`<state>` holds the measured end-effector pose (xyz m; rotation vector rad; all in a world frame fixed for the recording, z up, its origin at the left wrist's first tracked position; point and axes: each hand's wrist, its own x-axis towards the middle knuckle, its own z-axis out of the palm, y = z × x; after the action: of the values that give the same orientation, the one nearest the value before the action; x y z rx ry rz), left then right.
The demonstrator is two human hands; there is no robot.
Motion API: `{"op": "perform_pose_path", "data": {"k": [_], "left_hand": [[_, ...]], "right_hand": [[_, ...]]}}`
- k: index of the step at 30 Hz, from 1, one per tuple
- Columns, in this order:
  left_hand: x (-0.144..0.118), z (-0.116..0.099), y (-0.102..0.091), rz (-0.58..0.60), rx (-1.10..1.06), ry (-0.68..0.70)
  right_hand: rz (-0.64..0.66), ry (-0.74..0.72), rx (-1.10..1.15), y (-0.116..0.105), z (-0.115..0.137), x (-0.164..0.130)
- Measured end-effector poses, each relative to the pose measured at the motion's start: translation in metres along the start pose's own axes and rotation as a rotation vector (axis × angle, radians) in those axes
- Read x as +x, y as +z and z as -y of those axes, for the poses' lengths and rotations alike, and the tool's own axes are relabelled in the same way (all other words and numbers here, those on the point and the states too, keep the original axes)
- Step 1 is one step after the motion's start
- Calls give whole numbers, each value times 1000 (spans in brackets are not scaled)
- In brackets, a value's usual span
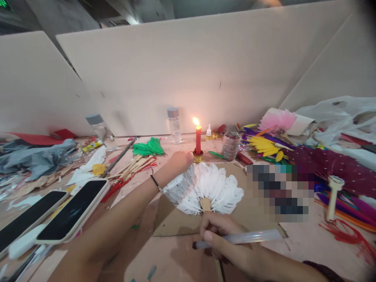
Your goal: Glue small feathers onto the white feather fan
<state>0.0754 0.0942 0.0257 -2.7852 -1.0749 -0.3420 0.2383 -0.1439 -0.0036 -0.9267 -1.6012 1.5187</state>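
Fingers (207,235) of the right hand (223,239) are curled in tight, with a translucent tube (252,236) pinched under the thumb, its dark tip pointing left, and the wooden handle (206,204) of a white feather fan (202,184) running in under the knuckles. That fan is spread wide over a sheet of brown cardboard (166,225), right in front of the person; whether it lies quite flat I can't tell. Across to the candle goes the left hand (185,159), a dark band (155,182) round its wrist. Its fingertips are turned away from me, so I can't say if they're pinching anything, but they're right by the fan's upper edge and the gold holder (198,157). Out of that holder stands a lit red candle (198,140), upright, flame leaning a little left. Behind it I see a clear bottle (175,126) with a grey cap and a little dropper bottle (208,133). Green feathers (149,147) are heaped to the left, and two phones (73,211) rest nearer the person, screens dark.
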Motion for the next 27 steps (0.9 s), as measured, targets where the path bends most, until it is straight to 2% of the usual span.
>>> {"op": "perform_pose_path", "data": {"k": [10, 15, 27], "left_hand": [[7, -7, -3, 111, 62, -25], [7, -10, -4, 119, 74, -26], [8, -10, 0, 140, 102, -35]], "right_hand": [[5, 2, -4, -1, -8, 1], [14, -34, 65, 0, -12, 3], [2, -10, 16, 0, -8, 3]]}}
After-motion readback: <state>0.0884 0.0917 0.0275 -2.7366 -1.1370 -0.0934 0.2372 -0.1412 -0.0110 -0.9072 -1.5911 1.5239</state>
